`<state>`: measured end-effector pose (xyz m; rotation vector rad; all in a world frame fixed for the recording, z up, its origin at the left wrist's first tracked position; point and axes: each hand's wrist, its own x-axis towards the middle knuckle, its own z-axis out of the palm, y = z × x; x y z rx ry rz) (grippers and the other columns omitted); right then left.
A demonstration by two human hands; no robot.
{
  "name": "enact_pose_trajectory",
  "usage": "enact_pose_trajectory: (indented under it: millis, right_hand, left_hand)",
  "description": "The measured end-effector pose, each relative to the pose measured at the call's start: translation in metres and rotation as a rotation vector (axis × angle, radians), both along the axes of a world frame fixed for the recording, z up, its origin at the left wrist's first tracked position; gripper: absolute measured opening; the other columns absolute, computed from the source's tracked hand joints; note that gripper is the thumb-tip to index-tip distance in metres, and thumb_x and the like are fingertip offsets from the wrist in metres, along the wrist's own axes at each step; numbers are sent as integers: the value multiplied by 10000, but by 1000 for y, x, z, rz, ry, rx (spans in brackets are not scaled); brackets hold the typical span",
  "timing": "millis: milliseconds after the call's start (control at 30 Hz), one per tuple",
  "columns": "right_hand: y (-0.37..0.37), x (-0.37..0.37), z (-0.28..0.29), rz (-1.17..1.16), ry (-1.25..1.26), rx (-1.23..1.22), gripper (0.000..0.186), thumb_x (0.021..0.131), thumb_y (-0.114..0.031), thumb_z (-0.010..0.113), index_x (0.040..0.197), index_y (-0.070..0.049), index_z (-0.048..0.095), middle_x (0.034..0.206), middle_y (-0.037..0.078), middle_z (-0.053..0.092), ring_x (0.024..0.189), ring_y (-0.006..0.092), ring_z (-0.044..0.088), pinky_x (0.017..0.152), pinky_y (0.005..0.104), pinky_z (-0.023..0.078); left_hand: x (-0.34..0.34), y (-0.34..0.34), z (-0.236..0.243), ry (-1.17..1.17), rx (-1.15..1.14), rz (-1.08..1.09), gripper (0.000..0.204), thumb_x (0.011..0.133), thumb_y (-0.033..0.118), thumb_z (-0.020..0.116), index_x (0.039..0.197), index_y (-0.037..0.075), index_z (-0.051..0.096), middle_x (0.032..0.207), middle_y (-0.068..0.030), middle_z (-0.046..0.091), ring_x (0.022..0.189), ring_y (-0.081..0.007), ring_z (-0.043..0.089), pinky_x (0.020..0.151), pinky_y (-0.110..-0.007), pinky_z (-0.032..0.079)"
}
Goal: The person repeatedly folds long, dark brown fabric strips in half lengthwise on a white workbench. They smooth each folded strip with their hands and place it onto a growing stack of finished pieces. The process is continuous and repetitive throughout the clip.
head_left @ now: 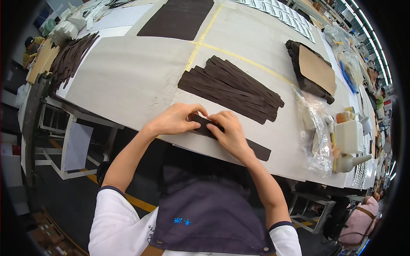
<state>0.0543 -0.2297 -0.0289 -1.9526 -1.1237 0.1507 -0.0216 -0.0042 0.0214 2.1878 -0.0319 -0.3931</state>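
Near the front edge of the pale worktable lies a dark brown strip [259,149], angled down to the right. My left hand [175,119] grips its left part, fingers curled and thumb pressed on it. Close beside it, my right hand [227,132] pinches the same strip with thumb and bent fingers; the fingertips of both hands partly hide it. Just beyond my hands lies a loose pile of overlapping dark brown strips [228,89].
A dark sheet [175,17] lies at the back, a bundle with tan board [316,68] at the right. Plastic bags [316,145] and a white container [348,137] line the right edge. More strips [70,59] lie left. Seated people [32,49] work at other tables.
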Motion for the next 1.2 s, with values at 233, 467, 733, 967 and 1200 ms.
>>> enact_pose_trajectory:
  millis: [233,467,733,967,1200]
  right_hand:
    - [52,4,-18,-62,-64,34,124,876,-50,733,999,-45,722,969,81,645,961,295,589,863,424,453]
    - [65,-2,-20,-98,-140,60,168,867,-46,752,1035,-46,744,955,83,628,943,280,578,850,403,455]
    - [74,-7,-23,-44,-198,136,191,853,45,730,1035,-10,747,981,95,622,897,279,579,774,405,501]
    - [73,-10,-19,-6,-297,87,313,792,89,722,1092,4,748,996,105,612,895,275,581,749,391,533]
    - [72,-11,-21,37,-382,57,402,741,71,697,1138,22,733,1041,119,606,901,286,579,755,394,538]
  left_hand:
    - [-61,-23,-44,-822,485,344,356,928,138,727,1258,11,681,1176,-132,683,1139,-329,634,1024,-461,473]
    - [-72,-30,-61,-677,593,279,617,879,383,815,1347,17,648,1468,-145,568,1446,-355,438,1218,-590,275]
    - [-71,-27,-62,-671,536,286,664,855,401,836,1357,16,635,1465,-159,558,1460,-367,414,1233,-616,247]
    - [-76,-25,-70,-726,524,328,587,866,348,822,1295,-19,663,1417,-137,599,1427,-333,463,1236,-596,261]
    - [-78,-24,-70,-697,507,325,566,881,314,811,1313,-16,653,1451,-132,582,1454,-336,441,1242,-602,246]
